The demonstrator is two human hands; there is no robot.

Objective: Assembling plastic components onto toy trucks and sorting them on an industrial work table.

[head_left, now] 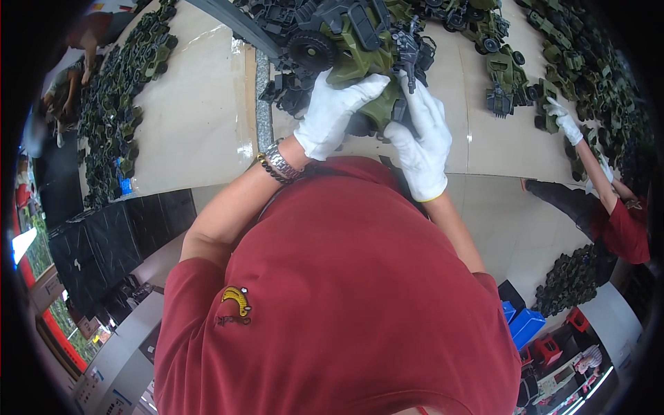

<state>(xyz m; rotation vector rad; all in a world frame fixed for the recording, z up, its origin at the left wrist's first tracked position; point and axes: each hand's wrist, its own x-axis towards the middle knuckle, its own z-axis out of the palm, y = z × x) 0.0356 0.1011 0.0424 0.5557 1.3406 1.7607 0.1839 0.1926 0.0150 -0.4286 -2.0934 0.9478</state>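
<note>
A green toy military vehicle (377,111) with black wheels and dark grey parts is between my hands at the near edge of the table. My left hand (335,111), in a white glove, is closed on its left side, thumb across the green body. My right hand (423,142), also gloved, grips the right side of its near end, thumb and fingers around the corner. A black gun-shaped piece (409,59) stands right by my right fingertips; whether it is attached to the vehicle I cannot tell.
Dark grey parts (290,93) lie left of the vehicle, under a grey metal bar (235,24). Finished-looking green vehicles (508,76) stand to the right, with dense rows (114,117) at the far left. At right, a co-worker's gloved hand (566,121) reaches toward more vehicles.
</note>
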